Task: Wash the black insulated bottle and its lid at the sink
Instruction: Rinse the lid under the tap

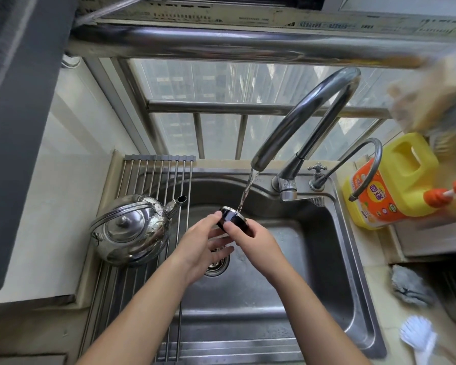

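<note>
Over the steel sink (334, 259) I hold a small black lid (234, 218) with a metal rim under the running water from the curved tap (300, 122). My right hand (256, 246) grips the lid from the right, thumb on its side. My left hand (203, 246) touches the lid's left edge with thumb and fingertips, its other fingers spread below. The stream lands on the lid's top right edge. The black bottle itself is not in view.
A steel kettle (132, 230) sits on a roll-up drying rack (158, 180) over the sink's left side. A yellow detergent jug (390, 183) and a thin second tap (363, 164) stand at the right. A white brush (419, 335) and grey cloth (408, 285) lie on the right counter.
</note>
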